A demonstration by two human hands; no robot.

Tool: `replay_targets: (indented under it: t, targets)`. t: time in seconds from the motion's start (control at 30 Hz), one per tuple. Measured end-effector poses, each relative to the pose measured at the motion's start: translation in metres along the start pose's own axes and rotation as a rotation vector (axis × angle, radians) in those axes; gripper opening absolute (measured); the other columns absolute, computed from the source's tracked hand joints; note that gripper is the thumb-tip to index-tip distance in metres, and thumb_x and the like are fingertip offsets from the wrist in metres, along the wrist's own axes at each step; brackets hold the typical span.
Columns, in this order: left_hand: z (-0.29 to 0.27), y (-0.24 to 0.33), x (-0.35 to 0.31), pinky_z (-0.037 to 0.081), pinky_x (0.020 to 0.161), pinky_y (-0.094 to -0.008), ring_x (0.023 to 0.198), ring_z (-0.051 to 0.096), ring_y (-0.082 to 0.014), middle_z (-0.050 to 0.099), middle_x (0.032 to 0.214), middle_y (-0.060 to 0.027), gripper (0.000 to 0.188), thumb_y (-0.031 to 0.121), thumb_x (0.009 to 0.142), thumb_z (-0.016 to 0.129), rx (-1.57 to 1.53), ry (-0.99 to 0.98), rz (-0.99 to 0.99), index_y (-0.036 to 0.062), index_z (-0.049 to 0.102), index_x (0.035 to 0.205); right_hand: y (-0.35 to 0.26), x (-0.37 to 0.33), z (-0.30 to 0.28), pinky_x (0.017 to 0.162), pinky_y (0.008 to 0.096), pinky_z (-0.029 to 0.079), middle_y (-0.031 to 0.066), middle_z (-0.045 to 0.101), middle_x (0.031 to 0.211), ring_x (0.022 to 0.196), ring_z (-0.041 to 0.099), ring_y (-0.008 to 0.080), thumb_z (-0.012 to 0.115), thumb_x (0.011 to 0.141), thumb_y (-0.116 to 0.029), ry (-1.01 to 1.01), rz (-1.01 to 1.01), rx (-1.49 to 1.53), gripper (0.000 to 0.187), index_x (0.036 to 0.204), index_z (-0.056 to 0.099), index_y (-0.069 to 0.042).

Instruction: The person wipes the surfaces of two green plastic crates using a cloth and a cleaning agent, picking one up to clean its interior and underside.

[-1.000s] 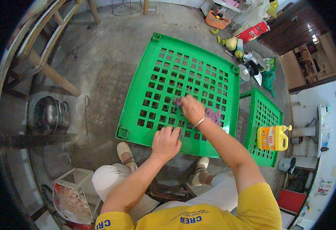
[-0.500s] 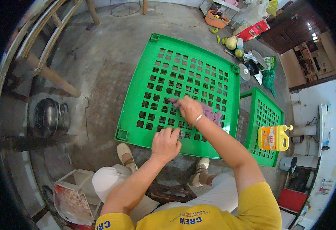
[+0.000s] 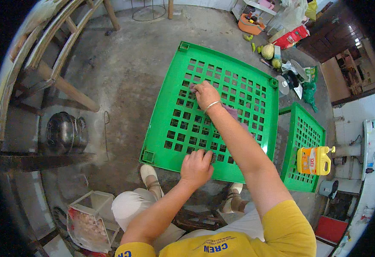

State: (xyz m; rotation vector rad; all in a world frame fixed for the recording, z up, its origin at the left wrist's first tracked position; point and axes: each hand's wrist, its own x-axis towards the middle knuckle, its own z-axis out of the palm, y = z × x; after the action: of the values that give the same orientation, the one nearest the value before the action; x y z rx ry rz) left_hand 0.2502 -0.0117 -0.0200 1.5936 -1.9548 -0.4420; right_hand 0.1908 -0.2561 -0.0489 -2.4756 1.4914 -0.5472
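Observation:
A green plastic shelf panel (image 3: 156, 136) with a grid of square holes lies in front of me, its raised rim facing up. My right hand (image 3: 207, 95), with a bangle on its wrist, is closed on a purple cloth (image 3: 230, 112) and presses it on the grid toward the far left part. Part of the cloth trails out under my forearm. At the near edge of the panel rests my left hand (image 3: 197, 168), fingers curled round a grey steel-wool scourer (image 3: 213, 158) that is mostly hidden.
On a second green panel (image 3: 294, 141) at the right stands a yellow detergent jug (image 3: 314, 160). Vegetables (image 3: 268, 52), pot lids and an orange basket (image 3: 251, 25) lie beyond. A wooden frame (image 3: 74, 92) and dark metal pot (image 3: 65, 132) are at the left.
My right hand has slid the cloth farther away and to the left across the grid. My left hand keeps its place at the near edge. The whole view has shifted slightly.

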Motion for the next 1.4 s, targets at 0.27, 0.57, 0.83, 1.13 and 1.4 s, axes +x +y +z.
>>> replay_targets:
  t: [0.27,0.57,0.83,1.13,1.4]
  targets:
    - [-0.006,0.0,0.0,0.043,0.07,-0.0423,0.084,0.055,-0.0285,0.056,0.093,-0.0101,0.039,0.014,0.066,0.063,-0.065,-0.003,-0.03,0.0073,0.056,0.104,0.03,-0.035,-0.041,0.073,0.0446,0.05,0.0151,0.057,0.093,0.086,0.06,0.0344,0.056,0.081,-0.014,-0.159,0.083,-0.106,0.016,0.095,0.064,-0.013]
    - [-0.029,-0.015,-0.001,0.042,0.074,-0.0439,0.09,0.055,-0.0313,0.056,0.096,-0.0127,0.04,0.013,0.068,0.063,-0.099,-0.016,-0.156,0.0067,0.055,0.107,0.01,-0.014,-0.031,0.077,0.0423,0.048,0.0154,0.06,0.089,0.086,0.059,0.0333,0.055,0.08,-0.011,-0.016,0.024,0.062,0.016,0.09,0.068,-0.009]
    - [-0.08,-0.037,0.016,0.045,0.075,-0.0451,0.086,0.056,-0.0354,0.058,0.091,-0.0153,0.036,0.011,0.067,0.063,-0.076,0.172,-0.26,0.0048,0.057,0.102,-0.065,0.041,0.035,0.072,0.0416,0.049,0.0123,0.057,0.083,0.082,0.058,0.0317,0.058,0.078,-0.012,0.047,-0.05,0.153,0.013,0.086,0.068,-0.013]
    - [-0.117,-0.073,0.036,0.047,0.079,-0.0337,0.086,0.059,-0.0227,0.062,0.093,-0.0116,0.032,0.007,0.072,0.061,-0.405,0.517,-0.54,0.0014,0.059,0.103,-0.079,-0.092,-0.022,0.065,0.0433,0.051,0.0137,0.056,0.087,0.079,0.062,0.0335,0.055,0.079,-0.014,-0.533,-0.461,0.13,0.021,0.099,0.062,-0.013]
    - [-0.079,-0.061,0.015,0.043,0.081,-0.0424,0.092,0.055,-0.0333,0.057,0.1,-0.0143,0.035,0.012,0.073,0.06,-0.247,0.383,-0.434,0.0026,0.057,0.106,0.003,-0.064,-0.051,0.073,0.0461,0.051,0.0146,0.059,0.098,0.09,0.06,0.0342,0.052,0.081,-0.013,-0.172,-0.017,0.003,0.02,0.096,0.065,-0.015]
